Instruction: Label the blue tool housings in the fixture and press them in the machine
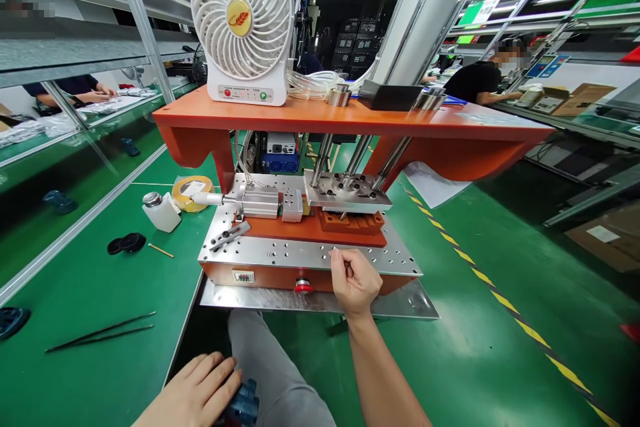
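An orange press fixture (310, 230) stands in front of me, with a drilled metal base plate (280, 255) and a steel upper die (347, 192) on guide rods. My right hand (354, 280) rests on the front edge of that plate, its fingers curled in a pinch on something too small to name. My left hand (193, 392) lies at the near table edge, fingers closed over a dark blue part (244, 405) by my lap. A red button (303, 287) sits on the fixture's front face, left of my right hand.
Long black tweezers (100, 332), a small white bottle (161, 211), a yellow tape roll (192, 191) and black round parts (127, 243) lie on the green mat to the left. A white fan (243, 20) stands on the orange top shelf. Other people work at benches far left and far right.
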Demonstrator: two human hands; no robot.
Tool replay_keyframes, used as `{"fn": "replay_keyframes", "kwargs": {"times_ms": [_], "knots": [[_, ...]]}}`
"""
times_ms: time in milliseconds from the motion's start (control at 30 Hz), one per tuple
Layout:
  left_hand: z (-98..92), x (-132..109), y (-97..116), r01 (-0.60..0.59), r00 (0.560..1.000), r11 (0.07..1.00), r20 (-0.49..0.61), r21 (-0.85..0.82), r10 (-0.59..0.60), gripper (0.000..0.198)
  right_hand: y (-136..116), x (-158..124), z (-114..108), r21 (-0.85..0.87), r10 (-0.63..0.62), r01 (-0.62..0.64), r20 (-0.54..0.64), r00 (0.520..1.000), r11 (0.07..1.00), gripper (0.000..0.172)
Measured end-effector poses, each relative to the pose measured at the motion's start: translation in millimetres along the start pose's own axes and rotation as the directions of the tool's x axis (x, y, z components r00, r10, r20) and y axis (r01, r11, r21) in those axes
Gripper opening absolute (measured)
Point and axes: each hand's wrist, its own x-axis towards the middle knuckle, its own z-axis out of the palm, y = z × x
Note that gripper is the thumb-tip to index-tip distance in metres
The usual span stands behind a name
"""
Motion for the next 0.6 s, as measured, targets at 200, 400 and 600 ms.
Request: {"fn": "replay_keyframes", "kwargs": {"times_ms": [200,400,600], "knots": [[-9.7,8,-1,-0.003,0.999,1.000,-0.054,-0.015,0.002,0.049,-2,0,0,-0.031,0.026,-0.025,0.003,1.000,0.999,0.021],[-10.8,5,5,0.111,0.993,0.992,0.043,-0.059,-0.109,0.067,-2,0,-1,-0.034,0.041,-0.041,0.021,0.999,0.999,0.022],[-15.2,-1,-10,0.127,0.992,0.989,0.033,-0.073,-0.125,0.079,-7,-2,-2,0.043,0.015,-0.017,0.050,0.999,0.999,0.017]]}}
